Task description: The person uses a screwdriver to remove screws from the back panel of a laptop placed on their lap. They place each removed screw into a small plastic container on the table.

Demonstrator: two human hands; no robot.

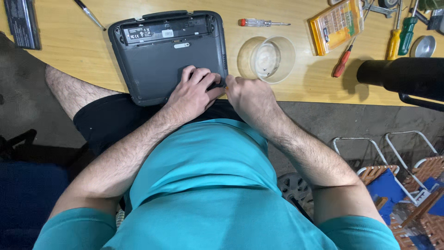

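Left fingers curled together on dark device, right hand fist-closed at its edge, grip unclear

Dark grey laptop underside on a pale yellow wood worktop, clear plastic cup, red-handled screwdriver, yellow-handled screwdriver, green-handled screwdriver, yellow bit case, teal shirt, black shorts

One head-worn view looks steeply down from close above, over the person's chest onto the bench edge
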